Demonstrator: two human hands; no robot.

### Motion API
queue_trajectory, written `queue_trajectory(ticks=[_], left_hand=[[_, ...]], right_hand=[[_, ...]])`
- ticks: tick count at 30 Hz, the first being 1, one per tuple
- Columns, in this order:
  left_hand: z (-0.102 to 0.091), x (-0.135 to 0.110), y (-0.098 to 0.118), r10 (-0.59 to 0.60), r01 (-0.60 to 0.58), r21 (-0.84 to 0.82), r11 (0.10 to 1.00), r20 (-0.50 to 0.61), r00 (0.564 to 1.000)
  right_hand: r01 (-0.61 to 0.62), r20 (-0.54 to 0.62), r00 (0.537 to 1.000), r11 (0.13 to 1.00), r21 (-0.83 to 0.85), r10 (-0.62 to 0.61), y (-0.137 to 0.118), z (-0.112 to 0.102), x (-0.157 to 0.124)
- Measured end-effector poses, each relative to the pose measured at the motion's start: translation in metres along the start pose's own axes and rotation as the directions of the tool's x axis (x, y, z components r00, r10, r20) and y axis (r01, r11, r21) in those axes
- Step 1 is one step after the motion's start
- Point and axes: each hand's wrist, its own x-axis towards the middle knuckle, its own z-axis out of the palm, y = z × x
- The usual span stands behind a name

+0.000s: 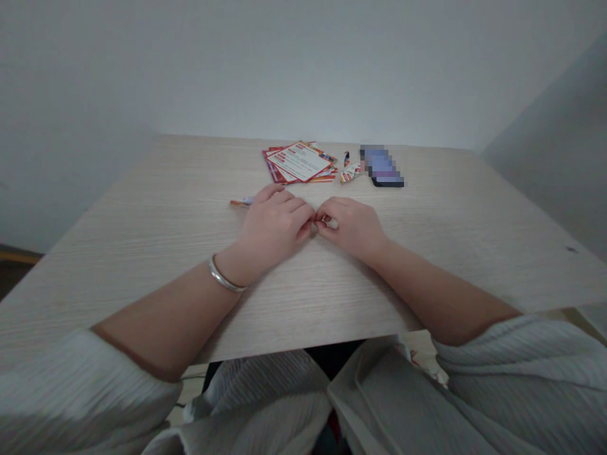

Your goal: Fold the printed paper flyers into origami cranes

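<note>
My left hand (277,222), with a silver bangle at the wrist, rests palm down over the middle of the table. Its thumb and forefinger are closed in a pinch that meets the fingertips of my right hand (355,226). A small whitish and red bit (331,222) shows inside the curled fingers of the right hand; it is too small to name. From behind the left hand's knuckles sticks out a narrow printed paper piece (243,202), orange and pale violet, mostly hidden. What the left fingers pinch is covered by the hand.
Beyond my hands lies a fanned stack of red-and-white printed cards (301,162). To its right are a crumpled or folded printed paper piece (349,172), a small dark scrap (346,158) and a phone (383,167), its screen blurred out. The pale wooden table (142,221) meets a wall behind.
</note>
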Motion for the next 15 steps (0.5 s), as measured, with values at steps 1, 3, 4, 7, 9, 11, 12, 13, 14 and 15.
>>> queue_trajectory(ticks=[1,3,4,7,9,11,12,13,14,15], left_hand=[[0.000,0.000,0.000,-0.003,0.003,0.000,1.000,0.005,1.000],[0.000,0.001,-0.002,-0.010,0.010,0.012,1.000,0.015,1.000],[-0.001,0.001,-0.002,-0.017,0.016,0.022,1.000,0.021,1.000],[-0.002,0.000,-0.005,-0.037,0.035,0.044,0.998,0.048,0.998],[-0.003,0.000,-0.007,-0.054,0.051,0.049,0.997,0.058,0.997],[-0.003,-0.001,-0.010,-0.073,0.070,0.058,0.996,0.059,0.996],[-0.002,-0.001,-0.011,-0.081,0.078,0.062,0.995,0.057,0.995],[-0.002,-0.002,-0.012,-0.087,0.083,0.066,0.994,0.055,0.995],[-0.001,-0.002,-0.013,-0.091,0.087,0.070,0.994,0.056,0.994],[-0.001,-0.002,-0.014,-0.097,0.092,0.074,0.993,0.054,0.994]], right_hand=[[-0.002,0.002,1.000,1.000,0.001,0.002,0.000,0.000,0.000],[-0.004,0.000,1.000,1.000,0.009,0.004,0.001,0.000,0.000],[-0.001,-0.005,1.000,1.000,0.018,0.001,0.003,-0.001,0.000],[0.000,-0.024,1.000,0.999,0.043,0.001,0.008,-0.003,-0.001],[-0.010,-0.032,0.999,0.999,0.047,0.012,0.013,-0.004,-0.002],[-0.023,-0.031,0.999,0.998,0.052,0.025,0.018,-0.006,-0.003],[-0.029,-0.030,0.999,0.998,0.057,0.031,0.020,-0.006,-0.003],[-0.035,-0.027,0.999,0.997,0.063,0.036,0.022,-0.007,-0.004],[-0.040,-0.024,0.999,0.997,0.067,0.041,0.023,-0.008,-0.004],[-0.044,-0.023,0.999,0.997,0.068,0.046,0.024,-0.008,-0.005]])
